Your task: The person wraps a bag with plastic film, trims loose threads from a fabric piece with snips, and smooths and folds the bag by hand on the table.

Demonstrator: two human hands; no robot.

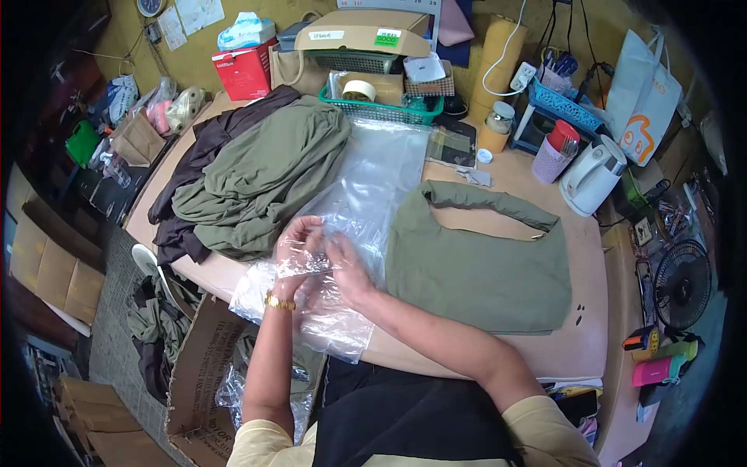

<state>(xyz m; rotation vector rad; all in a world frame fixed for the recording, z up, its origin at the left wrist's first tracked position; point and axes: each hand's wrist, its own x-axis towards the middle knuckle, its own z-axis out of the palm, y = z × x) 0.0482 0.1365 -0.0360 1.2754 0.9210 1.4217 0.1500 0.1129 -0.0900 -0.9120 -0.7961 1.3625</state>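
A clear plastic bag [381, 167] lies in the middle of the table, its near end bunched between my hands. My left hand [299, 249], with a gold watch on the wrist, is closed on the film, partly covered by it. Close beside it, my right hand [348, 268] has its fingers closed on the same plastic. Flat to the right of my hands is a neatly folded olive green garment [478, 276] with a wide looped collar at its top. To the left rises a loose heap of olive garments [268, 163], with dark brown cloth [183, 183] under it.
A green basket [420, 115] with tape rolls stands at the back, below a cardboard box [366, 35]. At the right back are a white kettle [593, 175], a lilac cup [551, 159] and a jar [498, 121]. An open carton [198, 373] stands by the table's front-left edge.
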